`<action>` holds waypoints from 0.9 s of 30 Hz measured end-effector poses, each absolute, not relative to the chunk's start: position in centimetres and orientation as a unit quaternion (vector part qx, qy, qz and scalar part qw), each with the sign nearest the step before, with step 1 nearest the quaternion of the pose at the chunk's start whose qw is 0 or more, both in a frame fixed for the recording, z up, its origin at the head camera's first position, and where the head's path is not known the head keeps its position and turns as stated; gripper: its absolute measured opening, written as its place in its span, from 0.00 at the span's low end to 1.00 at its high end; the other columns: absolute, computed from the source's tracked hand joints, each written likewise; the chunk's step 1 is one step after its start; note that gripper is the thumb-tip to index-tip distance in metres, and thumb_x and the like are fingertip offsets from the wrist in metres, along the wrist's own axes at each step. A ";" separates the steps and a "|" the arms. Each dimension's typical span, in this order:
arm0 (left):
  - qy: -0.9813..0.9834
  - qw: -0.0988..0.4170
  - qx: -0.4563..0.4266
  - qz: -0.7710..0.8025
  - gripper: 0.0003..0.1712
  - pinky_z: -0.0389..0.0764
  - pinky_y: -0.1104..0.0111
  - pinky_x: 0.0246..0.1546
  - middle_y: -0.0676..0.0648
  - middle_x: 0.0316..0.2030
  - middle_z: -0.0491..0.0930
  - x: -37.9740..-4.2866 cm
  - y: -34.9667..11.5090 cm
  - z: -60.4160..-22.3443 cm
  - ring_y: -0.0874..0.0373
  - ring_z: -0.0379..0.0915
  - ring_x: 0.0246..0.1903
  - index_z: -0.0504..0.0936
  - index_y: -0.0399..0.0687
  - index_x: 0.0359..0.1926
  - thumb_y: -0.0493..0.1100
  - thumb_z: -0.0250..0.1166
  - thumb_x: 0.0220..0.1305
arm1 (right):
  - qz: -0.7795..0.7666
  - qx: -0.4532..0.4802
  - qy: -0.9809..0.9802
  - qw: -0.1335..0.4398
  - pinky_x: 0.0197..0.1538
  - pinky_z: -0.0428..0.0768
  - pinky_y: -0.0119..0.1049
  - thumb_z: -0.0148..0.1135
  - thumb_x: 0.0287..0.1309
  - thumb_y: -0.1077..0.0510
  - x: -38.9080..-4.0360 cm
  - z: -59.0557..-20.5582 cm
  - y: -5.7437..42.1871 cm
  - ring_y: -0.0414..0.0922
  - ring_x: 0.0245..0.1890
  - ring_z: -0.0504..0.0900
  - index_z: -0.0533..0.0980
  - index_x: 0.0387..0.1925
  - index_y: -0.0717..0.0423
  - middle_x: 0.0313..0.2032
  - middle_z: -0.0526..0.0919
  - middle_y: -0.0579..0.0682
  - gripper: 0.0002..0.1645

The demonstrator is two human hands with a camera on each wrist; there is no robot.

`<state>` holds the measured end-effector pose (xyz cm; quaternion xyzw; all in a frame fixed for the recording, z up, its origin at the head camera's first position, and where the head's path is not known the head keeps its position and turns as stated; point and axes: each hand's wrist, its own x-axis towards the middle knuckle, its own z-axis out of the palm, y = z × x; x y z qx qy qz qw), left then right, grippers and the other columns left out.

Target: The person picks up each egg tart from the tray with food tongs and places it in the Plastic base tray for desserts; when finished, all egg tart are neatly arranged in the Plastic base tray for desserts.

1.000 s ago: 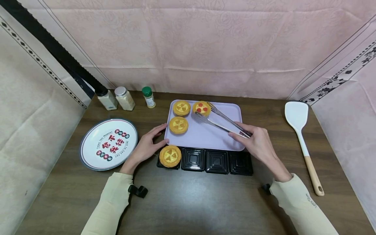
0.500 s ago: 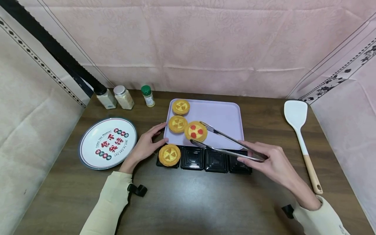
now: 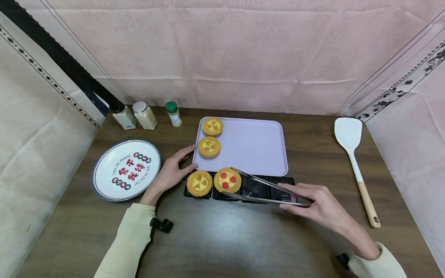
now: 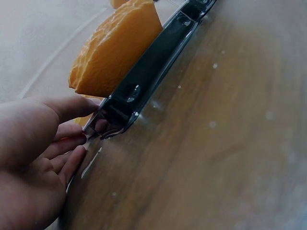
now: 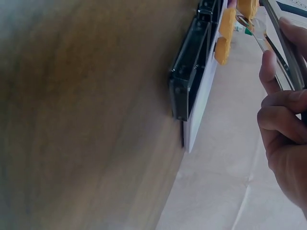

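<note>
My right hand (image 3: 313, 202) grips metal tongs (image 3: 264, 199), their tips on either side of an egg tart with red dots (image 3: 227, 180). That tart is over the second compartment from the left of a black tray (image 3: 255, 188). A plain-topped tart (image 3: 199, 183) sits in the leftmost compartment. My left hand (image 3: 170, 175) rests at the left edge of a pale purple tray (image 3: 253, 146), fingers and thumb spread and touching it. Two more yellow tarts (image 3: 209, 146) lie at that tray's left side. In the right wrist view, the tongs (image 5: 283, 52) run up between thumb and fingers.
A round white plate (image 3: 126, 170) with red lettering lies at left. Behind it stand two shaker jars (image 3: 145, 116) and a green-capped bottle (image 3: 173, 114). A white spatula (image 3: 349, 133) with a wooden handle lies at right. Cloth walls enclose the table.
The tongs have carried the red-dotted tart from the back of the purple tray toward me, over the black tray's second compartment. My left hand has stayed at the tray edge.
</note>
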<state>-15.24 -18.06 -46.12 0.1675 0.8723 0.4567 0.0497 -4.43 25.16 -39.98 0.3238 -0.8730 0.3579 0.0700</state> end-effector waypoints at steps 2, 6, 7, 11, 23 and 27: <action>0.872 0.051 0.167 0.457 0.37 0.68 0.58 0.64 0.49 0.71 0.60 -15.2 -18.1 -46.1 0.54 0.62 0.66 0.63 0.54 0.73 0.48 0.65 0.67 | 0.356 0.332 -0.870 0.074 0.22 0.63 0.17 0.79 0.45 0.59 -4.5 -40.2 25.1 0.29 0.20 0.67 0.80 0.56 0.48 0.28 0.73 0.32 0.33; 0.871 0.053 0.167 0.458 0.37 0.68 0.58 0.64 0.49 0.71 0.60 -15.2 -18.1 -46.1 0.54 0.62 0.66 0.63 0.53 0.73 0.48 0.65 0.67 | 0.354 0.349 -0.864 0.081 0.23 0.63 0.17 0.79 0.44 0.60 -4.5 -40.4 25.0 0.28 0.20 0.66 0.80 0.57 0.49 0.28 0.73 0.32 0.34; 0.871 0.054 0.167 0.459 0.37 0.68 0.58 0.64 0.49 0.71 0.60 -15.2 -18.1 -46.1 0.54 0.62 0.66 0.63 0.53 0.73 0.48 0.65 0.67 | 0.352 0.349 -0.865 0.081 0.23 0.63 0.16 0.79 0.45 0.59 -4.5 -40.4 25.0 0.28 0.20 0.66 0.80 0.57 0.48 0.28 0.73 0.31 0.33; 0.870 0.054 0.168 0.460 0.37 0.68 0.58 0.64 0.49 0.71 0.60 -15.3 -18.1 -46.1 0.54 0.62 0.66 0.63 0.53 0.73 0.48 0.65 0.67 | 0.347 0.345 -0.869 0.076 0.23 0.62 0.16 0.79 0.46 0.58 -4.5 -40.6 25.0 0.27 0.20 0.65 0.80 0.57 0.48 0.28 0.72 0.31 0.33; 0.871 0.054 0.167 0.460 0.37 0.68 0.58 0.64 0.49 0.71 0.60 -15.3 -18.1 -46.1 0.54 0.61 0.66 0.63 0.54 0.73 0.49 0.65 0.67 | 0.339 0.330 -0.879 0.056 0.21 0.61 0.17 0.78 0.48 0.55 -4.5 -40.6 25.0 0.28 0.19 0.64 0.79 0.58 0.46 0.28 0.73 0.32 0.33; 0.870 0.053 0.168 0.460 0.36 0.68 0.59 0.64 0.49 0.71 0.60 -15.3 -18.1 -46.2 0.54 0.61 0.66 0.63 0.54 0.73 0.49 0.65 0.67 | 0.323 0.315 -0.891 0.049 0.21 0.63 0.18 0.77 0.49 0.50 -4.5 -40.4 25.1 0.29 0.20 0.66 0.78 0.60 0.45 0.29 0.75 0.33 0.34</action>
